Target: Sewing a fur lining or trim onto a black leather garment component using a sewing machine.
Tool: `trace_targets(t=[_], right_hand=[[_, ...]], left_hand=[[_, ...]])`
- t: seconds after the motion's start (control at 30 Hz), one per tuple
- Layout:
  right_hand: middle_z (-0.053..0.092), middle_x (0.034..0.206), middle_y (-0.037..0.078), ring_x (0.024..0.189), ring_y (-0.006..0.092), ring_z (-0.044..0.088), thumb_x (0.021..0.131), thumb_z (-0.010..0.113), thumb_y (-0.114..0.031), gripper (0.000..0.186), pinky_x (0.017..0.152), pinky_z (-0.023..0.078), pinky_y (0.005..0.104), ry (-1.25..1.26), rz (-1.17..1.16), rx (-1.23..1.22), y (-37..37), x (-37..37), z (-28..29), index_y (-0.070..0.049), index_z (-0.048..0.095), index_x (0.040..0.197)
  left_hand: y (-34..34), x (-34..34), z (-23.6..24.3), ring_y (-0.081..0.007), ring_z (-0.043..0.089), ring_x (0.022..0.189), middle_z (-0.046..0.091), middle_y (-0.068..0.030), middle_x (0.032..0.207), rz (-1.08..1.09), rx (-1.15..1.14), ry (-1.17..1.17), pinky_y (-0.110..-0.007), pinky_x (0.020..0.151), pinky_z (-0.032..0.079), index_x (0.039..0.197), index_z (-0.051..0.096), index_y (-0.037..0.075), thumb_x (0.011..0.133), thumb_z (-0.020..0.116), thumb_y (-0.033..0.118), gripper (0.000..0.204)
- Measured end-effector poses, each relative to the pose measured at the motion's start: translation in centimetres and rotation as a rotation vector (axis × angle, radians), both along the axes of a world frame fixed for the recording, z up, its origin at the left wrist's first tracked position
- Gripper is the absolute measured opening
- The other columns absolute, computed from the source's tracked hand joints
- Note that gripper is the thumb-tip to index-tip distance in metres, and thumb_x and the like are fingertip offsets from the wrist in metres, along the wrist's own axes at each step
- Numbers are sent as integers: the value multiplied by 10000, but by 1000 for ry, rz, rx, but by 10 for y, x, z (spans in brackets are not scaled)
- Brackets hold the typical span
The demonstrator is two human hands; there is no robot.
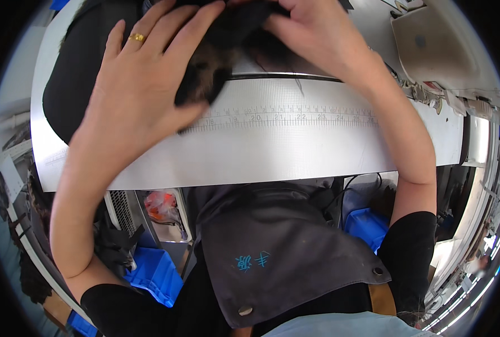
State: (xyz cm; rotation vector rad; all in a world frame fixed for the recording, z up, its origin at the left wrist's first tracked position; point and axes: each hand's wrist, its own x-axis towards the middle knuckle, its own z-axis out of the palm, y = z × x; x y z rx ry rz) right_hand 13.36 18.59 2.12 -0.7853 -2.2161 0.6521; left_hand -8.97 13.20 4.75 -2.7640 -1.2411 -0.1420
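Observation:
My left hand [137, 90], with a gold ring on one finger, lies over dark material, its fingers spread and its thumb out to the side. Beneath it and further left, a large piece of black fabric [70, 84] covers part of the table. Between my hands is a brown and black patch that looks furry [208, 70], blurred by motion. At the top edge my right hand [314, 36] has its thumb and fingers closed on black cloth [241, 25]. Part of that cloth and some fingertips are cut off by the picture's edge.
The pale work table [255, 151] carries a printed ruler scale along its front. A beige machine body [429, 48] stands at the far right, with small loose items beside it. Below the table are blue bins [154, 275] and a white tray [183, 210] holding a plastic bag with orange-red contents [161, 206].

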Motion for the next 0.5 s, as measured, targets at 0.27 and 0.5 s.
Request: trace_targets(t=[0.27,0.5], right_hand=[[682,834,189,743,244,662,776,583,29,203,687,502,348,83,-86,-94,-3,12,13,77,644,964],[662,784,195,687,280,636,780,581,18,174,660,495,357,135,-34,27,1,13,5,81,636,932]], left_hand=[[39,-8,21,-188,602,970,636,-121,1060,294,-307,-258,-289,893,445,1170,559,-53,719,676,84,486],[44,-4,37,-159,589,960,635,-105,1027,377,-504,-197,-279,887,438,1159,570,-49,719,666,80,469]])
